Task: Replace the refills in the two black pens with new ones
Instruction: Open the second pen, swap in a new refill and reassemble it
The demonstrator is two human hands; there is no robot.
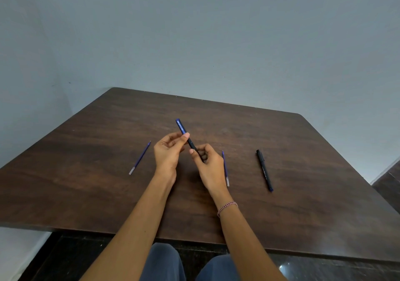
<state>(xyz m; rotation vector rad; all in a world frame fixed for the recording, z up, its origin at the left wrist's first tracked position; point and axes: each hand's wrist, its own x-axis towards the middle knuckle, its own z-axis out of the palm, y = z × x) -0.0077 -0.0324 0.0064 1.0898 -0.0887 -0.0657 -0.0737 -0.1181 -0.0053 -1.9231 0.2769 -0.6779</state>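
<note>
Both arms are bare. The left forearm (138, 215) comes up from about 7 o'clock and the right forearm (242, 226) from about 5 o'clock, and they converge toward the middle. The left hand (167, 151) is raised with its palm turned inward. Its thumb and forefinger pinch the pen (183, 128) at mid-barrel, and the other fingers are loosely curled. The right hand (211, 165) sits just beside it at 4 o'clock, back toward the camera. Its fingers curl round the pen's lower end, apparently with thumb and forefinger, though the grip is partly hidden.
</note>
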